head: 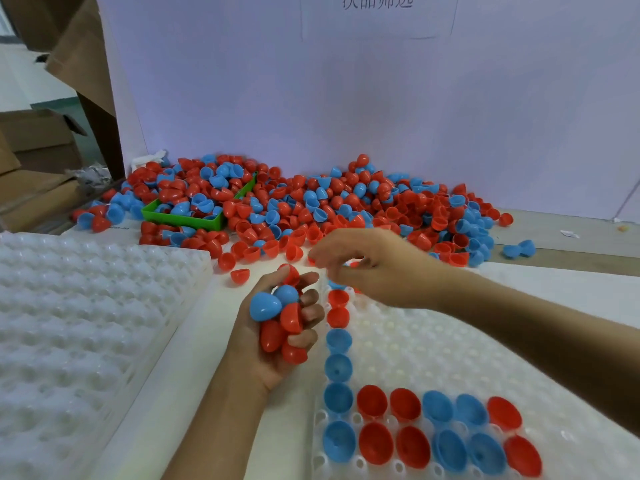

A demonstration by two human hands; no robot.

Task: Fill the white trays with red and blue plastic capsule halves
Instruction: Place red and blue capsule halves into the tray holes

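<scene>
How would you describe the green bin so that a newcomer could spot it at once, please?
Start at the pile of capsule halves against the white back wall. At the pile's left end sits the green bin, half buried and full of halves. It is the only green thing among red and blue.

Small factory sorting and packing bench
Loose red and blue capsule halves (311, 202) heap against a white partition (346, 98) bearing a printed Chinese notice (377, 1), with stacked white trays (86, 306) and cardboard cartons (34, 140) alongside
</scene>
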